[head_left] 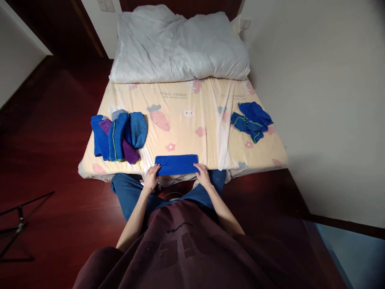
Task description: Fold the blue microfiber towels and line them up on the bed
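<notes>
Shirt: dark maroon, filling the space right below me.
Left hand: my fingers grip the left end of the blue cloth.
Right hand: gripping its right end.
Blue cloth: a flat, narrow strip between my hands, at the near edge of the bed.
Left pile: overlapping blue and purple cloths.
Right heap: crumpled blue cloths with green edging.
Pale quilt: bunched across the bed's far end.
</notes>
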